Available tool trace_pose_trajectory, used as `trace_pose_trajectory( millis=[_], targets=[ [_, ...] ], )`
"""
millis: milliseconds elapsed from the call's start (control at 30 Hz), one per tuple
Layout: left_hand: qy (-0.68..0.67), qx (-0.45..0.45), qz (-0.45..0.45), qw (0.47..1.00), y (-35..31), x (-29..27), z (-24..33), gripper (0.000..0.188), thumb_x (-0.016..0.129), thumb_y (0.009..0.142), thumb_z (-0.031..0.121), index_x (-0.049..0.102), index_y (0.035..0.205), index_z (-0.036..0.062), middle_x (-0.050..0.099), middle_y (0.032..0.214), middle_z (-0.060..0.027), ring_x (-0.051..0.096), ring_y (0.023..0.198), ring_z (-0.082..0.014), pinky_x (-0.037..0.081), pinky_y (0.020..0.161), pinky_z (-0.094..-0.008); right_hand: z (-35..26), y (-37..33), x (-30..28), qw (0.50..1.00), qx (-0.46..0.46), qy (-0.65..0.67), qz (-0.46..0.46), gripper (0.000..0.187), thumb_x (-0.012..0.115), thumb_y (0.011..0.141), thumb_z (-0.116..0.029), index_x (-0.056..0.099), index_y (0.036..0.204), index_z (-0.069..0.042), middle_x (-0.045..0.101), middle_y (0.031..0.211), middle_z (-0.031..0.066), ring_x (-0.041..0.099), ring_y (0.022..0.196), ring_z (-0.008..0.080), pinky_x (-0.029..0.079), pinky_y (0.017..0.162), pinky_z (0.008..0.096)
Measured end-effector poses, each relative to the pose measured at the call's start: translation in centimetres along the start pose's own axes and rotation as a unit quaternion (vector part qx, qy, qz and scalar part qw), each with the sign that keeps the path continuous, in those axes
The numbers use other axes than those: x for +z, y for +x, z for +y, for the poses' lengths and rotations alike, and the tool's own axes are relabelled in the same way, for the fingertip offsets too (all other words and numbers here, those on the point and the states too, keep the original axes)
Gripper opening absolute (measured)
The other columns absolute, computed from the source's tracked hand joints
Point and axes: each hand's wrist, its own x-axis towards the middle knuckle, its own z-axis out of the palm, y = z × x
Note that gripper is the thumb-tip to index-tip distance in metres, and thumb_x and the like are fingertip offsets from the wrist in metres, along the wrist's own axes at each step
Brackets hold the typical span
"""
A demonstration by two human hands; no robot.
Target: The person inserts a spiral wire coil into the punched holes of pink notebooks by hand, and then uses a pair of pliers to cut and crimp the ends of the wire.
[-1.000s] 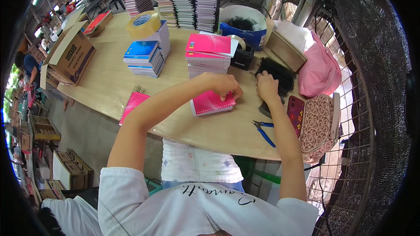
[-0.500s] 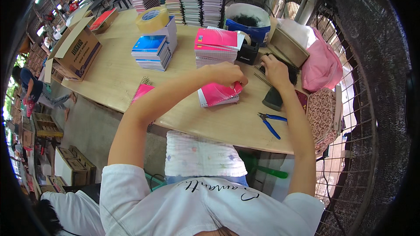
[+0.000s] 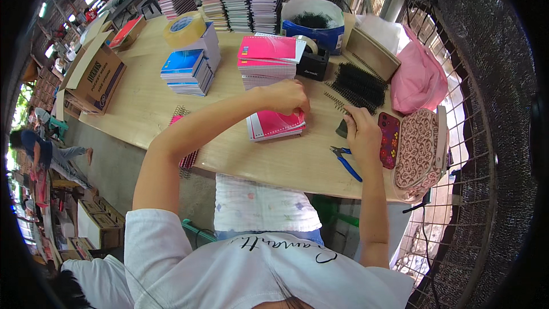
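Observation:
My left hand [image 3: 293,100] is closed at the far right corner of a pink-covered notebook [image 3: 277,126], which lies on a low stack of punched sheets. Its fingertips are partly hidden behind the knuckles. Between the thumb and fingers of my right hand [image 3: 363,131] is the end of a black spiral binding coil [image 3: 335,102], which slants up and left. A dark heap of coils [image 3: 360,87] lies just beyond that hand. Blue-handled cutting pliers [image 3: 347,165] rest on the table near my right wrist, and a dark block [image 3: 342,129] is partly covered by the fingers.
Behind stand a pink notebook stack [image 3: 266,60], a tape dispenser [image 3: 312,64] and a blue tub [image 3: 320,33]. A blue notebook stack [image 3: 186,71] and tape roll [image 3: 184,28] are left, beyond coil-bound pink notebooks [image 3: 187,159]. Right are a patterned pouch [image 3: 422,154], flowered phone case [image 3: 389,137] and pink bag [image 3: 420,77].
My right hand has drawn back from the coil heap toward me, with a coil in its fingers. My left hand stays at the pink notebook. The whole view has shifted slightly.

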Motion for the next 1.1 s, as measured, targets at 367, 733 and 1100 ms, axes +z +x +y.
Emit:
trace_pose_trajectory(
  millis=[367, 733, 1100],
  targets=[
    [-0.023, -0.236, 0.268, 0.934, -10.0, -8.0, 14.0, 0.049, 0.058, 0.080, -0.006, 0.059, 0.124, 0.0138, 0.061, 0.091, -0.0101, 0.062, 0.086, -0.0260, 0.050, 0.083, -0.0393, -7.2, -4.6, 0.9, 0.976, 0.089, 0.188, -0.062, 0.047, 0.079, 0.075, -0.013, 0.061, 0.118, -0.004, 0.064, 0.092, 0.0137, 0.061, 0.076, 0.0218, 0.047, 0.064, 0.0348],
    [-0.240, -0.362, 0.572, 0.696, -12.9, 11.2, 16.5, 0.041, 0.060, 0.082, -0.008, 0.059, 0.120, 0.0066, 0.049, 0.109, -0.0120, 0.053, 0.095, -0.0219, 0.045, 0.084, -0.0302, -8.1, -8.1, 8.8, 0.934, 0.152, 0.296, -0.130, 0.028, 0.075, 0.081, -0.009, 0.065, 0.105, -0.001, 0.059, 0.072, 0.0077, 0.051, 0.058, 0.0108, 0.042, 0.054, 0.0273],
    [-0.320, -0.368, 0.561, 0.669, -11.0, 10.5, 18.1, 0.030, 0.073, 0.077, 0.003, 0.064, 0.106, 0.0059, 0.050, 0.101, -0.0123, 0.053, 0.093, -0.0262, 0.049, 0.075, -0.0354, -7.3, -6.7, 4.5, 0.982, 0.030, 0.180, -0.055, 0.031, 0.065, 0.089, -0.008, 0.066, 0.119, -0.006, 0.062, 0.082, 0.0105, 0.057, 0.070, 0.0180, 0.046, 0.065, 0.0288]
  ],
)
